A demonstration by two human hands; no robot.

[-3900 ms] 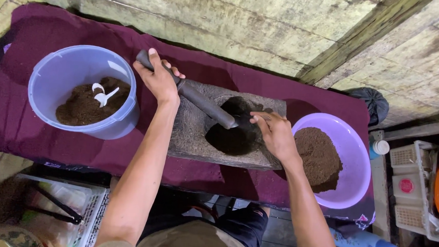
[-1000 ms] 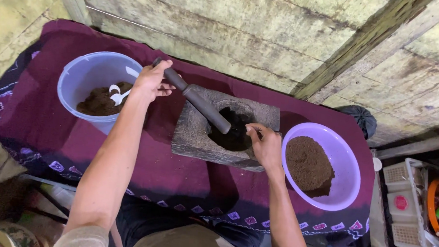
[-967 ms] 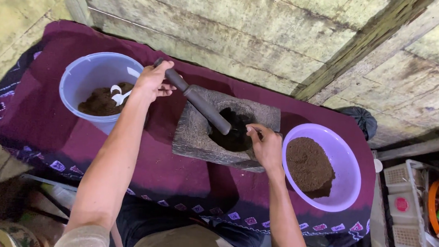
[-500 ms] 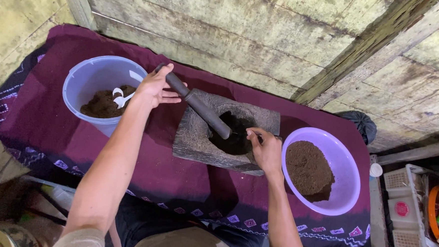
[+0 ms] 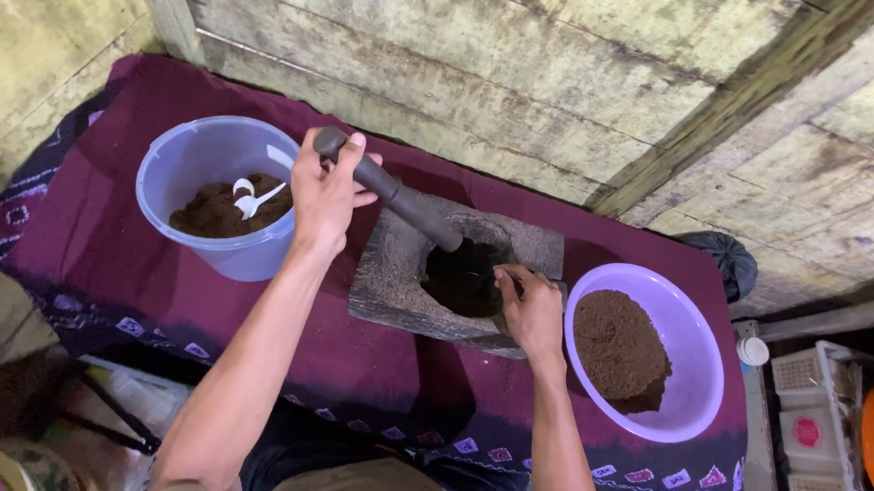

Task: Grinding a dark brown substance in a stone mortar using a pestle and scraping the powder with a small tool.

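Observation:
A square stone mortar (image 5: 395, 288) sits mid-table with dark ground powder in its hollow (image 5: 460, 277). My left hand (image 5: 325, 192) is closed around the top of a dark pestle (image 5: 400, 196), which slants down into the hollow. My right hand (image 5: 528, 310) rests on the mortar's right rim, fingers reaching into the hollow; something small and dark may be between them, unclear. A blue bucket (image 5: 198, 153) on the left holds brown powder and a white scoop (image 5: 250, 201). A purple basin (image 5: 689, 388) on the right holds a heap of brown powder (image 5: 616, 350).
A maroon patterned cloth (image 5: 97, 258) covers the table. A weathered plank wall (image 5: 526, 71) stands right behind. A black bag (image 5: 725, 261) lies at the far right corner. White and orange baskets (image 5: 836, 436) sit lower right. My knees are below the table's near edge.
The view has shifted so everything sits lower and further right in frame. My left hand stays on the pestle, my right hand remains at the mortar's rim.

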